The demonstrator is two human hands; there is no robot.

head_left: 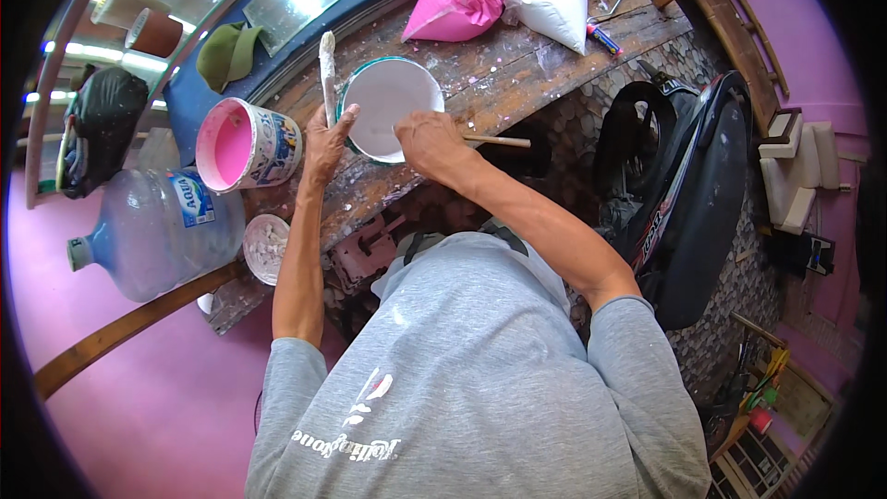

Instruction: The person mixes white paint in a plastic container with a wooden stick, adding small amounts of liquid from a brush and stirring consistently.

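Note:
My left hand (323, 143) is closed around an upright stick (328, 79) coated in white, its thumb pointing at the rim of a white bucket (383, 88). That bucket has a green edge and a pale inside. My right hand (431, 140) is curled into a fist at the bucket's near right rim; what its fingers hold, if anything, is hidden. From beside the right wrist a light wooden handle (499, 140) sticks out to the right; I cannot tell whether the hand grips it. Left of my left hand stands a tub of pink paint (236, 143).
A pink bag (453, 5) and a bag of white powder (550, 2) sit on the wooden table (365, 189), near a marker (603, 40). A large water bottle (157, 226) and a white-smeared tub (268, 249) are left. A motorcycle (698, 194) stands right.

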